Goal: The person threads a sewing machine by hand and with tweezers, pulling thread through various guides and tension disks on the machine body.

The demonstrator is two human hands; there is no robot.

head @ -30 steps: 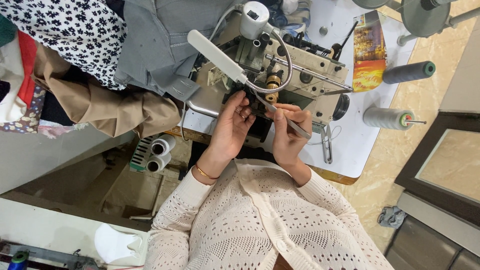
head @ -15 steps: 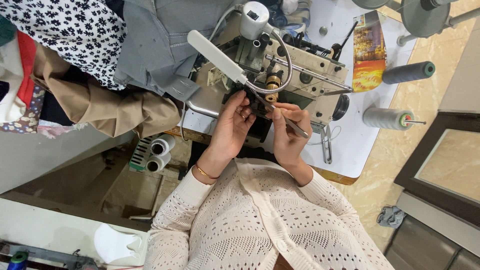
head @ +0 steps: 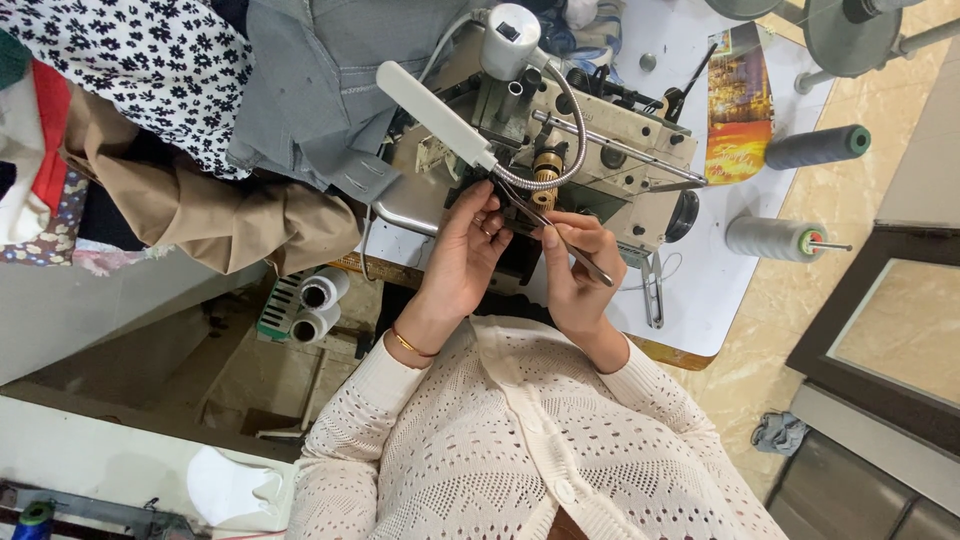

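Where tweezers [head: 560, 238] meet the sewing machine [head: 560, 150], fingers [head: 487, 212] hide the tips.

Cream openwork knit on the cardigan sleeves [head: 520, 440], and a thin gold bangle [head: 410, 343] at one wrist. The sewing machine [head: 610, 150] is pale beige with a white lamp bar [head: 435, 100] and a brass-coloured knob [head: 547, 165]. Silver tweezers [head: 560, 238] flash against it. Behind, grey cloth [head: 320, 80], a white fabric scattered with small black flowers [head: 130, 60], tan cloth [head: 230, 215]. The table top [head: 720, 270] is white; one thread cone dark grey [head: 815, 147], one light grey [head: 775, 238], two white spools [head: 318, 305] below. An orange-and-yellow printed card [head: 738, 110].
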